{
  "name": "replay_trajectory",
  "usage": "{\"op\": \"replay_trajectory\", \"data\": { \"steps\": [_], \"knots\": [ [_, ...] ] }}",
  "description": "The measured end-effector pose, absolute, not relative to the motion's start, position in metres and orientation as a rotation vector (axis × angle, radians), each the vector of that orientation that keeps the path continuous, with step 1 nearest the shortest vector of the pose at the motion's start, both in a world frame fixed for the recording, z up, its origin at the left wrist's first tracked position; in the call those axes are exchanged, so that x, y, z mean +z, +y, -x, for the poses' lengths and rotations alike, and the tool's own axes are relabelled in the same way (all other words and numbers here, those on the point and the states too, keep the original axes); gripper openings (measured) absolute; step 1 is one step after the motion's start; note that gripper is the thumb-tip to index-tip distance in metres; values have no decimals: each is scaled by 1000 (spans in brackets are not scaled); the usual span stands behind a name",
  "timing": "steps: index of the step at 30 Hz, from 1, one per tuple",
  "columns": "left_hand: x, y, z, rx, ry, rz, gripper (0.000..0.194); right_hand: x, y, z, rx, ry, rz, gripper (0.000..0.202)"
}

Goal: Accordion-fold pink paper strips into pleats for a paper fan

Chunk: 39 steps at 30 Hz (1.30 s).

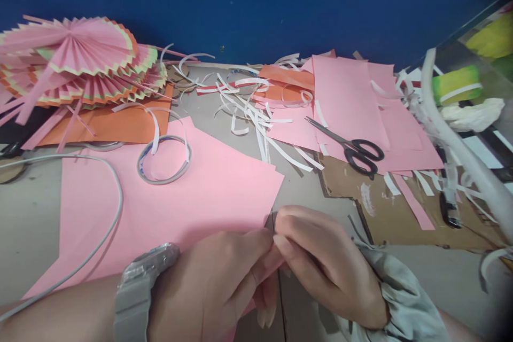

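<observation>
My left hand (224, 272), with a grey watch on its wrist, and my right hand (328, 264), with a pale green scrunchie at the wrist, meet at the front centre. Both are closed, with thumbs and fingertips pinched together at one spot. Whatever lies between the fingertips is hidden. Large pink paper sheets (168, 208) spread under and behind my left hand. On them rests a thin tape ring (141, 166) with a white strip curling over it. A bit of pink shows below my left fingers.
Folded paper fans (72, 53) pile up at the back left on orange paper (120, 123). White paper strips (256, 117) lie mid-table. Black-handled scissors (352, 152) rest on pink sheets (348, 101), above brown cardboard (401, 224). A grey cable (120, 192) loops at left; a white tube (452, 117) crosses the right.
</observation>
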<state>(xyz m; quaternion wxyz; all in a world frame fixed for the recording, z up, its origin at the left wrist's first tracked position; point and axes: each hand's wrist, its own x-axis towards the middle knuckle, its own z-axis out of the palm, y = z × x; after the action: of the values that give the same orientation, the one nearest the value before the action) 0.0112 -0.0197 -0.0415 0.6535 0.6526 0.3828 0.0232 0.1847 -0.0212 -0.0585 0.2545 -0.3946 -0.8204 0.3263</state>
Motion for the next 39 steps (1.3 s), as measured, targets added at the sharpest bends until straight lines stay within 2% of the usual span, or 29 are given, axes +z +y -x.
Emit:
{"op": "replay_trajectory", "data": {
  "steps": [3,9,15,18,23,26,34,39],
  "knots": [
    [-47,-23,-14,84,912,-1311,43,-57,-19,-185,909,-2253,1123,25],
    [-53,-27,-18,203,842,-905,37,-57,-18,-186,890,-2297,1195,26],
    [-48,-24,-17,179,843,-820,35,-59,-20,-184,888,-2258,1263,27],
    [-50,-25,-16,201,833,-838,36,-57,-20,-183,1033,-2174,1244,30],
    [-54,-26,-14,214,750,-866,35,-56,-22,-186,1458,-1839,1042,40],
    [-54,-26,-13,215,700,-832,34,-58,-22,-187,1575,-1713,977,45],
    [-54,-27,-15,258,805,-899,35,-58,-22,-183,1291,-2006,1289,30],
    [-57,-24,-15,189,822,-1000,42,-60,-20,-184,1230,-2001,1219,28]
  ]
}}
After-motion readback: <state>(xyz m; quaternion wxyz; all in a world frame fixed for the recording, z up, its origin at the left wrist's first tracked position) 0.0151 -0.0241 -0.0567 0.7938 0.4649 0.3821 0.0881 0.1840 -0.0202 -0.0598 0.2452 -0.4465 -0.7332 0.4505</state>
